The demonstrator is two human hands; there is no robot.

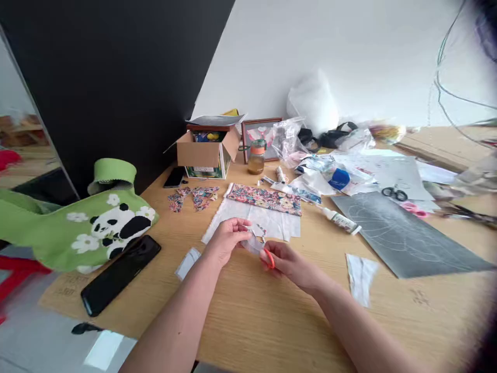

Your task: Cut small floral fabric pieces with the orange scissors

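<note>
Head view shows a small, pale, translucent fabric scrap (254,245) held up between two hands, just in front of the white fabric sheet (277,224) on the wooden table (248,316). The left hand (227,239) pinches the scrap between thumb and fingertips; the right hand (285,260) is closed around the orange handle of what look like scissors (270,259). How far the blades part, and whether they bite the cloth, is too small to tell.

For clean snipping, I would judge it best to hold the scrap taut near the cut, turn the cloth rather than the wrist, and take short bites with the left fingertips clear of the blades. So thin a fabric will probably fold or slip if left slack.

The scrap looks flimsy and whitish, with dark marks near its upper edge that could be print or blade. Beyond it, folded floral fabric (264,199) lies across the white sheet.
</note>
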